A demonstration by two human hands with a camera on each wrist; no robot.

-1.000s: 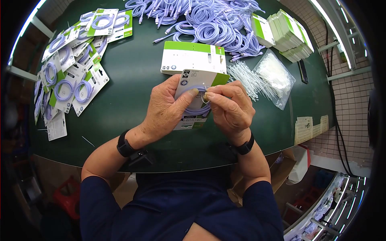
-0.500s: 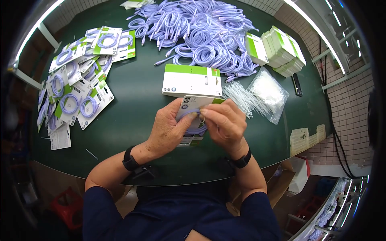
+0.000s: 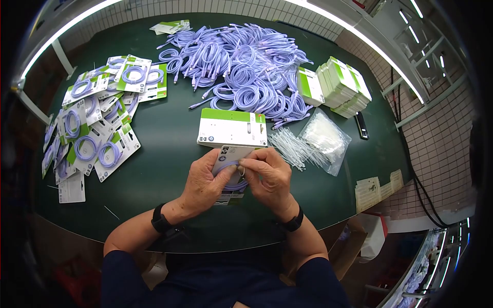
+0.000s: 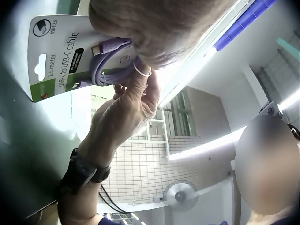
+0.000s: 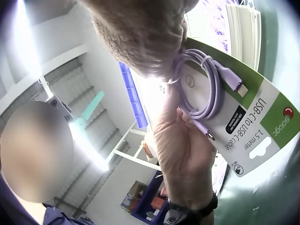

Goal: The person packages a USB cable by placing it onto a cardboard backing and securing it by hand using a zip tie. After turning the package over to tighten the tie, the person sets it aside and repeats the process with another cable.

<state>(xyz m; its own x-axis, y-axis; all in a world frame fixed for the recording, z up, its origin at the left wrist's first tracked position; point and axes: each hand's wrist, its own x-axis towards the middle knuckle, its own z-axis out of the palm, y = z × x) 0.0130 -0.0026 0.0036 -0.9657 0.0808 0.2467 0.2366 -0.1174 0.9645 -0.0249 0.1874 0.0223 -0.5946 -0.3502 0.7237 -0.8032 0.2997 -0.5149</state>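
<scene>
A white-and-green retail card, printed "USB-C to USB-C cable", carries a coiled lilac USB-C cable on its front. My left hand grips the card by its left side, thumb lying over the coil. At the coil's inner edge, my right hand pinches a thin white cable tie, which forms a small loop by the thumb in the left wrist view. The fingertips of both hands nearly meet there. Just beyond them lies a stack of blank-fronted cards.
Carded cables are heaped at the left. A big pile of lilac cables fills the back. On the right are loose cable ties, a clear bag of ties, card stacks and a black cutter-like tool.
The head view has tilted, so the table's far edge now shows. Both hands keep their hold on the card and tie, with only small finger movements at the coil.
</scene>
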